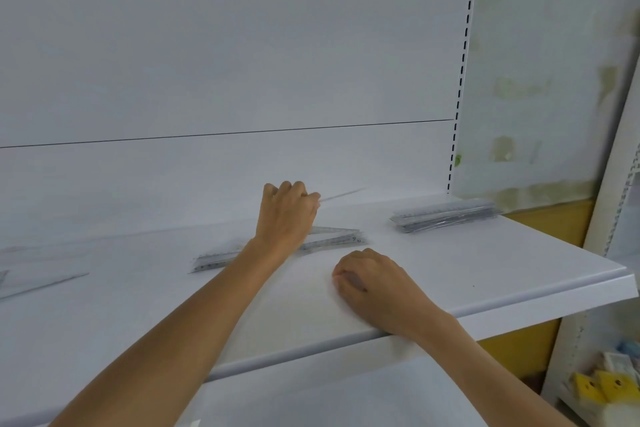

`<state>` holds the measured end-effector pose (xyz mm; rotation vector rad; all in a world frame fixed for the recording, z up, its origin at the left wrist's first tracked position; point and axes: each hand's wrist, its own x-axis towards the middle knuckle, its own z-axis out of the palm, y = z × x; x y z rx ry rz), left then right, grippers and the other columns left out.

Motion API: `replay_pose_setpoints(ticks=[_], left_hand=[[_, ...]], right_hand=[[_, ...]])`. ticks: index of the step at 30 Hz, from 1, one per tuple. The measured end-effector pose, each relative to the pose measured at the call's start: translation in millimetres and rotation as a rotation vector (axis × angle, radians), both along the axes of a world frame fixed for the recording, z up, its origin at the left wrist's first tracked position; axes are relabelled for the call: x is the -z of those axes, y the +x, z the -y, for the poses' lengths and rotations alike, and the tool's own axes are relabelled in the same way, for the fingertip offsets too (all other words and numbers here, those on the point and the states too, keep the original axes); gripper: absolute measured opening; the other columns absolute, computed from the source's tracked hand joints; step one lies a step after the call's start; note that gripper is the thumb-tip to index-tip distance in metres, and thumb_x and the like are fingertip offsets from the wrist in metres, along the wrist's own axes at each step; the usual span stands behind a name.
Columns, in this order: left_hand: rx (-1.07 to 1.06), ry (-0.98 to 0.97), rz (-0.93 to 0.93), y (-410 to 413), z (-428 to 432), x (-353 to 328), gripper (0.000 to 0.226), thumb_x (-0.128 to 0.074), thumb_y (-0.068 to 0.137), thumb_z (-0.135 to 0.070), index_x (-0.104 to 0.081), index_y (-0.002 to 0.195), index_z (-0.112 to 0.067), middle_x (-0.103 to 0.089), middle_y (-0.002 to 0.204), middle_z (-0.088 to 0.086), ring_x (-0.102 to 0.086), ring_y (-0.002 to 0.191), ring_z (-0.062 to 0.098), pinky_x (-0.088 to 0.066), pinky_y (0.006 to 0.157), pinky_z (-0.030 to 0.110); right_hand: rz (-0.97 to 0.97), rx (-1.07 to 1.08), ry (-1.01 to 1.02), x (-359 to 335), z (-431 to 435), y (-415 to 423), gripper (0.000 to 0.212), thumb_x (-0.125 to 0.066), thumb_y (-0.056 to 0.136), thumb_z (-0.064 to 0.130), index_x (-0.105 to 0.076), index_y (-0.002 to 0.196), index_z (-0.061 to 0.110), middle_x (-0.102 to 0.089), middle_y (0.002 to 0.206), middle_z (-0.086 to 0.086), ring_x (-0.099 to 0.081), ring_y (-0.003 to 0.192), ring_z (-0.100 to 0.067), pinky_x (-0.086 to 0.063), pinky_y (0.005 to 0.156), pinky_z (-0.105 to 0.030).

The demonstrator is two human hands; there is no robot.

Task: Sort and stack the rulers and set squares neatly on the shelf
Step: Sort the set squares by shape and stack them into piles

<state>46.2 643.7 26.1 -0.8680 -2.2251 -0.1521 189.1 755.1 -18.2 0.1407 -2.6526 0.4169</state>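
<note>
The left hand [287, 215] reaches over the white flat shelf [485, 270] toward its back edge. Its fingers [298, 189] are curled tight, and they seem to pinch the near end of a thin clear plastic ruler [343, 194]. The ruler shows only as a faint streak, so the grip itself is hard to make out. It runs from the fingertips out to the right, raised above the shelf and close to the white back panel [207, 62].

Directly below the left hand and wrist, a loose pile of clear set squares and rulers [334, 236] lies flat on the shelf, spread to both sides of the forearm. The hand is above this pile.

The right hand [375, 282] rests on the shelf nearer the front edge, just in front of the right end of that pile. Its fingers are curled under and nothing can be seen in them.

A tidy stack of clear wrapped rulers [445, 213] sits at the back right of the shelf, well apart from both hands. A single clear set square [38, 282] lies flat at the far left. Yellow packets [602, 386] show low on the right, below the shelf.
</note>
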Motion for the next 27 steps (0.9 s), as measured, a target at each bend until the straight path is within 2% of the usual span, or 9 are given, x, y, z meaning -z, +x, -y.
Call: replay_pose_setpoints(ticks=[3, 9, 13, 17, 19, 22, 27], left_hand=[[0.053, -0.058, 0.062, 1.7, -2.8, 12.0, 0.032, -0.034, 0.097, -0.014, -0.058, 0.118, -0.017, -0.053, 0.102, 0.004, -0.048, 0.094, 0.023, -0.031, 0.078, 0.030], [0.125, -0.142, 0.237, 3.9, -7.5, 23.1, 0.034, -0.031, 0.094, -0.019, -0.062, 0.104, -0.011, -0.050, 0.103, 0.005, -0.044, 0.096, 0.022, -0.034, 0.081, 0.031], [0.119, -0.142, 0.321, 3.5, -7.0, 25.0, 0.033, -0.034, 0.092, -0.023, -0.060, 0.107, -0.011, -0.051, 0.108, 0.005, -0.044, 0.103, 0.022, -0.033, 0.086, 0.031], [0.139, -0.054, 0.373, 7.8, -2.3, 14.1, 0.038, -0.038, 0.094, -0.028, -0.054, 0.126, -0.014, -0.050, 0.121, 0.005, -0.043, 0.113, 0.022, -0.032, 0.093, 0.031], [0.131, -0.017, 0.387, 7.1, 7.0, 5.8, 0.037, -0.039, 0.095, -0.030, -0.055, 0.126, -0.017, -0.051, 0.123, 0.005, -0.044, 0.114, 0.022, -0.034, 0.093, 0.032], [0.115, 0.040, 0.434, 2.1, 38.0, -1.6, 0.033, -0.041, 0.094, -0.033, -0.059, 0.120, -0.021, -0.053, 0.119, 0.002, -0.050, 0.110, 0.019, -0.037, 0.087, 0.031], [0.037, 0.159, 0.555, -2.5, 131.2, -1.8, 0.024, -0.049, 0.090, -0.030, -0.066, 0.107, -0.024, -0.058, 0.093, -0.009, -0.056, 0.085, 0.012, -0.042, 0.077, 0.027]], right_hand=[[-0.011, 0.000, -0.005, 0.4, -0.1, -0.9, 0.026, -0.039, 0.094, 0.026, -0.062, 0.096, 0.016, -0.062, 0.099, 0.005, -0.049, 0.095, -0.016, -0.040, 0.080, -0.028], [-0.017, 0.005, -0.014, 1.7, -1.0, -2.8, 0.025, -0.040, 0.094, 0.025, -0.063, 0.097, 0.015, -0.063, 0.099, 0.003, -0.049, 0.093, -0.016, -0.041, 0.081, -0.029], [-0.001, 0.010, -0.030, -0.3, -1.5, -1.9, 0.025, -0.040, 0.093, 0.024, -0.063, 0.097, 0.015, -0.063, 0.099, 0.003, -0.051, 0.094, -0.017, -0.043, 0.082, -0.031], [0.054, 0.024, -0.067, -6.4, -0.3, 0.3, 0.023, -0.044, 0.091, 0.023, -0.065, 0.097, 0.017, -0.064, 0.103, 0.003, -0.053, 0.097, -0.017, -0.044, 0.086, -0.033], [0.088, 0.033, -0.078, -11.3, -1.5, -1.5, 0.020, -0.047, 0.089, 0.024, -0.066, 0.094, 0.018, -0.064, 0.102, 0.003, -0.055, 0.096, -0.017, -0.045, 0.087, -0.033], [0.106, 0.047, -0.063, -19.8, 1.1, -13.5, 0.019, -0.050, 0.088, 0.026, -0.065, 0.090, 0.017, -0.064, 0.098, 0.002, -0.057, 0.094, -0.019, -0.047, 0.086, -0.034], [0.039, -0.037, -0.017, -28.4, 53.5, -65.8, 0.025, -0.050, 0.091, 0.021, -0.059, 0.113, 0.014, -0.058, 0.114, -0.005, -0.049, 0.110, -0.020, -0.036, 0.088, -0.027]])
